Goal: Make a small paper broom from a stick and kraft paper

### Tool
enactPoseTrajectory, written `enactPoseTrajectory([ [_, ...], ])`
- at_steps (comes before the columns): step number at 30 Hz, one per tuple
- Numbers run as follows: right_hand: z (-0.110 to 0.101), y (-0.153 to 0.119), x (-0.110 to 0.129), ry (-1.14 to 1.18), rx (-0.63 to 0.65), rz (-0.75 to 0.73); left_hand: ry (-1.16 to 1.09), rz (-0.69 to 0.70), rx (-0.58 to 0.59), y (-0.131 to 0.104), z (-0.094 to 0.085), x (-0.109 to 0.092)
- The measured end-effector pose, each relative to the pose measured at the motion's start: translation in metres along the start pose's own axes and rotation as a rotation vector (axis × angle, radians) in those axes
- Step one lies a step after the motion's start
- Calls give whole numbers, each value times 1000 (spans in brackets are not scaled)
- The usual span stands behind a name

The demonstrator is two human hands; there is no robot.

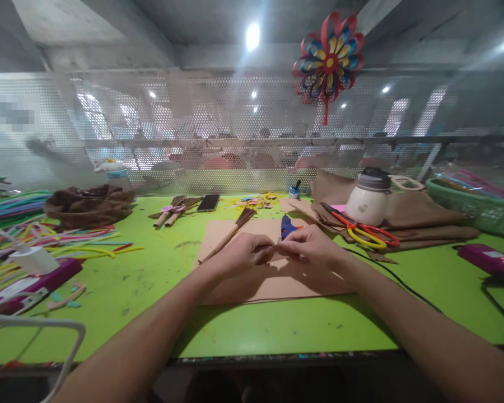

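Both my forearms [151, 327], cut off at the lower edge, reach over the green table [302, 333]. Thumb and fingertips of my left hand [248, 249] and right hand [315, 246] pinch a small brown piece [279, 251], perhaps folded paper, mostly hidden by my grip. Just beyond, a blue glue gun [285, 225] is partly covered by my right hand. Beneath lies a cardboard sheet [231, 294], a flared brown paper bundle [235, 226] on it. Farther right, a green basket [479, 206] is cropped.
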State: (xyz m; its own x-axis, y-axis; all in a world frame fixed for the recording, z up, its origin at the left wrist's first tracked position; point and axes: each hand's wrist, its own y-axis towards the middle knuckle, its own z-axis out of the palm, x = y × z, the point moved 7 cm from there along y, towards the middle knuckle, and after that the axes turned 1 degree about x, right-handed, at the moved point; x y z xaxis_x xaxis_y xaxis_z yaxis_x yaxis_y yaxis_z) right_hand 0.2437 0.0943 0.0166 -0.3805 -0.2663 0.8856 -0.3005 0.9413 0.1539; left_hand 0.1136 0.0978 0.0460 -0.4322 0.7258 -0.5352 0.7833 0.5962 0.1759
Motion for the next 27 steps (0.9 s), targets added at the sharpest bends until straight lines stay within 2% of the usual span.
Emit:
enactPoseTrajectory([
  [4,1,1,-1,26,13,-8,-27,-29,6,1,5,11],
  [8,1,0,1,-1,21,-24,-106,-121,24,1,9,23],
  [12,2,-2,4,-10,36,-17,-149,-194,46,-1,10,26],
  [17,0,0,6,-63,-22,-51,-124,-162,57,-1,9,19],
  [27,-5,0,-6,-71,-79,1,134,-123,-28,-2,1,29],
])
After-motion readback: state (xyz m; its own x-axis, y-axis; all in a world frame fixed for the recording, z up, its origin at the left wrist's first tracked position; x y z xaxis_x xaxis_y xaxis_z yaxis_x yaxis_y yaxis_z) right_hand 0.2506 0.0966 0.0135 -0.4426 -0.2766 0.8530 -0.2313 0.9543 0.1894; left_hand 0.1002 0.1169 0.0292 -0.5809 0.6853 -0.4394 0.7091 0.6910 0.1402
